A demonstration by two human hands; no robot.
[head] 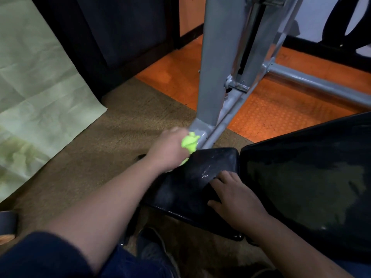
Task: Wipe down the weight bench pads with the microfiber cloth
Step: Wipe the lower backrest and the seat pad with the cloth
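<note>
Lime-green microfiber cloth [189, 144] is bunched inside your left hand [170, 149], whose fingers are curled tight around it; folds of the cloth spill out past the knuckles. That hand sits at the far left corner of the small black seat pad [192, 177], with the cloth touching the pad's edge just where the grey steel frame [216, 77] meets it. Your right hand [236, 197] lies flat on the same pad, near its right edge, fingers [222, 178] straight and slightly spread, holding nothing. Pale scuffs and dust marks show on the pad just beyond those fingertips. Right of the seat pad, separated by a narrow gap, is the larger black back pad [311, 177] of the bench, its surface glossy with dull patches. Left of the seat pad lies brown carpet [100, 147], and farther left a creased pale-green sheet [36, 87]. Beyond the pad, behind the frame, orange textured flooring [267, 115] is visible. Below the pad your dark shoe [150, 247] rests on the carpet.
</note>
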